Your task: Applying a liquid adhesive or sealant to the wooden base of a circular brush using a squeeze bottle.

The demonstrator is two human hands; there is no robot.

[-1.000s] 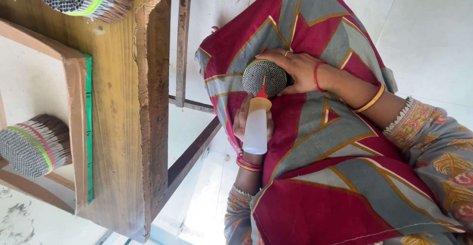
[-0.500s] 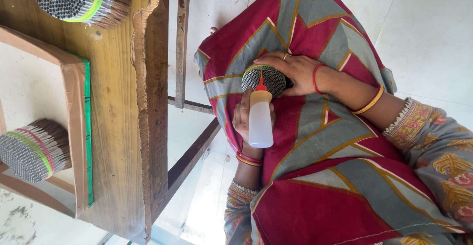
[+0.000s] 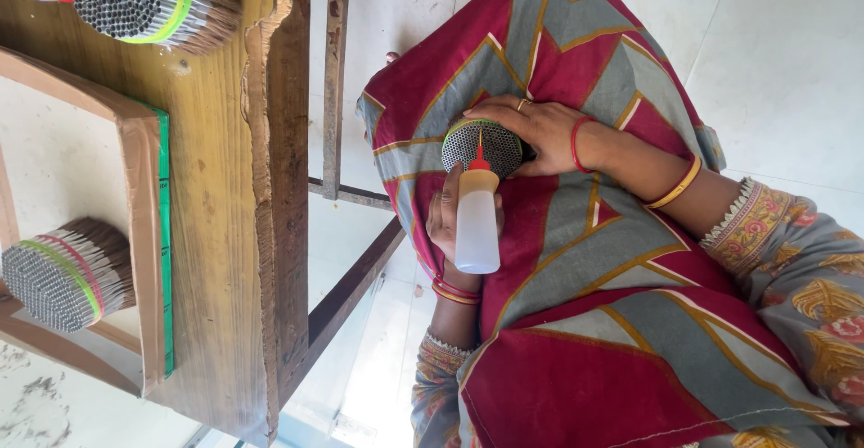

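Now we grip the squeeze bottle [image 3: 477, 230] in our left hand [image 3: 447, 223], its red tip touching the tube bundle [image 3: 481, 146]. Our right hand [image 3: 533, 133] clasps that bundle over the lap, right of the wooden table [image 3: 225, 232].

Showing a translucent white squeeze bottle [image 3: 477, 229] with a red nozzle, a grey-and-black dotted bundle face [image 3: 483, 146] edged in green. Draping in crimson, grey-green and mustard-striped cloth [image 3: 576, 259]. Wearing red and gold bangles [image 3: 670, 187], a floral orange-patterned sleeve [image 3: 810, 277]. Lying at left, a yellow-brown wooden table [image 3: 216, 187], a green-edged tan frame [image 3: 148, 232], grey stick bundles [image 3: 63, 272] banded green and pink.
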